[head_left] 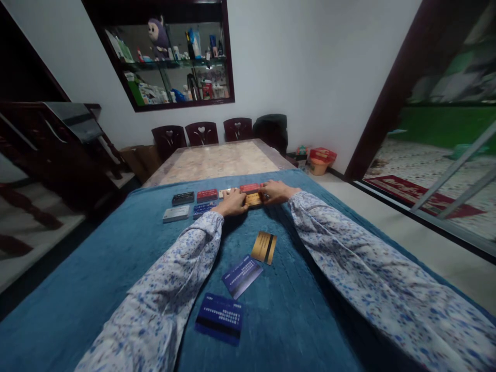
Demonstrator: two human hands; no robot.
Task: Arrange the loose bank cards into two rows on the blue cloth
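Both my hands are at the rows of card stacks on the blue cloth. My left hand touches the left end of a gold card stack, fingers curled. My right hand has its fingers closed on that stack's right end. Behind it lies a red stack. Left of my hands are a black stack, another red stack, a white stack and a blue stack. Nearer me lie a loose gold card and two blue cards.
The blue cloth covers the near part of a long marble-topped table. Dark chairs stand at its far end. A red and orange bucket is on the floor at the right, near a doorway.
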